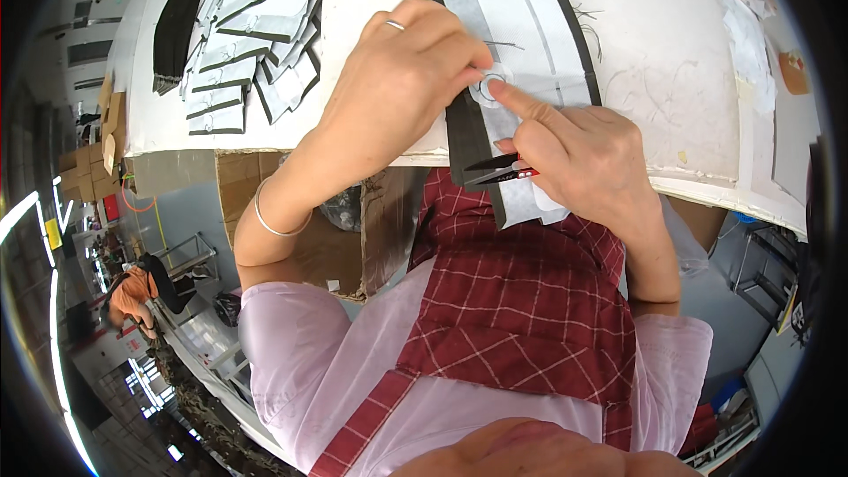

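A long dark grey fabric strip (466, 128) lies flat on the white table, running from the far edge toward the person and hanging over the near edge. On top of it sits a white translucent paper pattern piece (517, 9) with rounded corners and thin grey lines along its length; a small stitched circle (491, 86) marks its near part (thread ends trail beside it). A small pair of thread snips with black blades and a red handle (503, 168) lies tucked in the palm, blades pointing left across the dark strip, their tips slightly parted.
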Demonstrator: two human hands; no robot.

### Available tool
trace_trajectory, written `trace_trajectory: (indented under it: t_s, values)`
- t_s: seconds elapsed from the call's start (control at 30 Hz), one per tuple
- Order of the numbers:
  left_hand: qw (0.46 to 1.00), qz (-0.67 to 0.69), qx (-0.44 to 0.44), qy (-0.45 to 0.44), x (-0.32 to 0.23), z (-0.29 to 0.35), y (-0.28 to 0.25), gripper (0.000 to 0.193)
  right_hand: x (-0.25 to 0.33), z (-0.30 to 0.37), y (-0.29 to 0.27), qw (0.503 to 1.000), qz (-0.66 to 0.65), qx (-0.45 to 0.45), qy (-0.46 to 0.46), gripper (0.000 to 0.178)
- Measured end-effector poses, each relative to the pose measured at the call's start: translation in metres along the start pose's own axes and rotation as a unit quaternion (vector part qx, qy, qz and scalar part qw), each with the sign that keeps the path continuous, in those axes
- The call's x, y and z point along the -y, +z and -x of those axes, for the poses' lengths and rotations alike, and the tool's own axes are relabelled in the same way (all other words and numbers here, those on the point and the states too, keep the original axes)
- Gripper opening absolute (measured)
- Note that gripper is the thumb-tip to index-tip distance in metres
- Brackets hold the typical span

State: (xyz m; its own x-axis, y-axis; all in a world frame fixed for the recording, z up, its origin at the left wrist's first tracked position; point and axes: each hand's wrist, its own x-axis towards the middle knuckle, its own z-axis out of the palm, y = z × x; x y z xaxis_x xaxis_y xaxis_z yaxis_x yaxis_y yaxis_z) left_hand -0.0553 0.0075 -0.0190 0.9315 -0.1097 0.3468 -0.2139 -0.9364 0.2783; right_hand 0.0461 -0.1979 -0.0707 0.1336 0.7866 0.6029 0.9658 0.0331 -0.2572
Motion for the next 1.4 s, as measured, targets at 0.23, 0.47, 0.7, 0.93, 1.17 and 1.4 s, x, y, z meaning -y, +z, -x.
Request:
trace_trajectory:
  t_s: [0.23, 0.47, 0.7, 0.93, 1.17, 1.4]
  values:
    - [0.996, -0.047, 0.076, -0.006, -0.001, -0.008, -0.003, 0.010, -0.001, 0.000, 0.002, 1.000, -0.015, -0.015, 0.008, 0.037]
    - [0.939, 0.271, 0.018, -0.213, 0.006, -0.001, -0.001, 0.006, -0.002, -0.001, -0.001, 1.000, -0.028, -0.012, 0.003, 0.037]
    - [0.996, 0.055, 0.043, -0.052, 0.003, 0.001, 0.009, 0.006, -0.002, 0.001, -0.002, 0.999, -0.031, 0.001, 0.010, 0.031]
    - [0.976, 0.171, 0.004, -0.132, 0.008, 0.003, 0.008, 0.012, -0.001, 0.000, -0.001, 0.999, -0.030, -0.008, 0.012, 0.038]
    - [0.998, 0.029, 0.017, -0.047, 0.001, 0.004, 0.014, 0.010, -0.002, -0.001, -0.003, 0.999, -0.041, 0.001, 0.014, 0.022]
    - [0.991, 0.092, -0.025, -0.095, 0.006, 0.005, 0.009, 0.011, -0.002, -0.001, -0.003, 0.999, -0.039, 0.003, 0.019, 0.024]
